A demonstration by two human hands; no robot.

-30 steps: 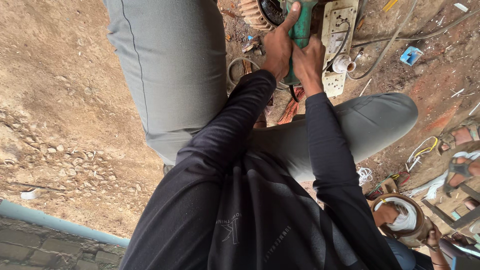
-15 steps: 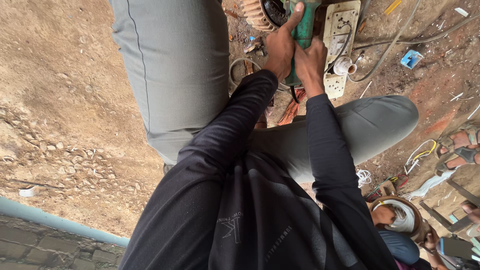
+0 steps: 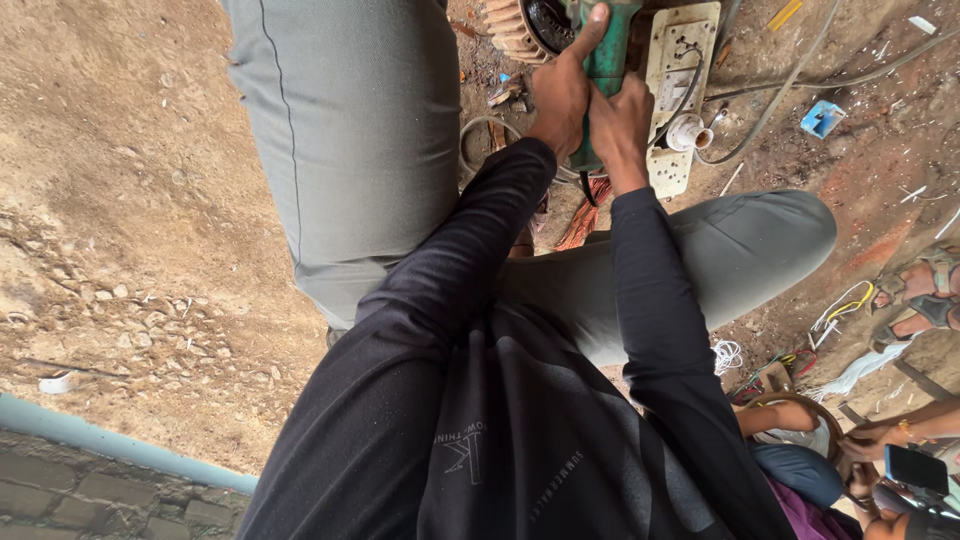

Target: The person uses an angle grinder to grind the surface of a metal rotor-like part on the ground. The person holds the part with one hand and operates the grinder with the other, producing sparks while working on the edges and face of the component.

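Green plastic power tool (image 3: 607, 60) up near the top edge, gripped with both hands, chunky body with a dark round part at the head end. Left hand (image 3: 560, 95) wrapped tight round the left side of the casing, thumb sticking up along it. Right hand (image 3: 622, 125) closed on the lower part of the handle, touching the left one, so basically both fists clamped together on the same tool. Black long sleeves, smooth fabric, grey trousers with knees spread either side. Just right of the tool, a grubby cream switch board (image 3: 678, 80), flat and rectangular, with a white plug (image 3: 688, 132) stuck in and a cable (image 3: 800, 70) snaking off over the dirt. Ribbed tan metal part (image 3: 510, 30) right beside the tool head, looks like cooling fins. Bundle of copper wire (image 3: 582, 215) lying below the hands. Ground all dry brown soil, crumbly, little stones on the left, blue scrap (image 3: 822, 118) further right. Someone else's sandalled feet (image 3: 925, 295) at the right edge, well apart.
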